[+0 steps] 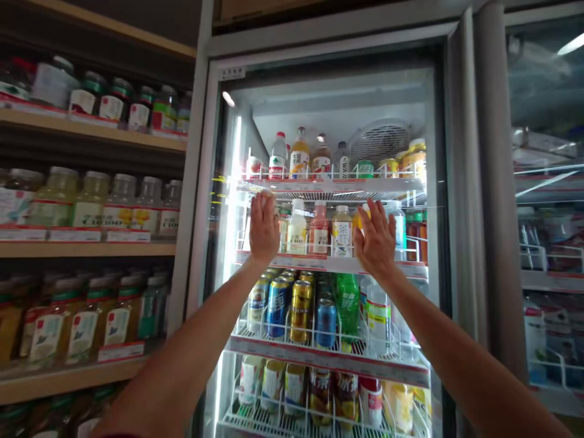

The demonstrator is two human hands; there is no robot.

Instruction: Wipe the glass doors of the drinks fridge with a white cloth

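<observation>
Both my arms are raised in front of a lit drinks fridge [340, 94]. My left hand [264, 226] is upright with its fingers stretched out, before the left end of the second shelf. My right hand [376, 238] is also up, its fingers spread, before the right part of that shelf. Neither hand holds anything. I cannot tell whether they touch the glass. Between them stand a white-capped pale bottle [297, 228], a red bottle [319, 230] and a tea bottle [342, 232]. A wire-edged shelf [314, 263] carries them.
Lower in the fridge are a gold can [301, 311], a blue can [277, 308] and a green bottle [348, 304]. Wooden shelves [91, 248] with several rows of bottles stand left. A long upright handle [466, 182] runs down the right, beside a second fridge [547, 280].
</observation>
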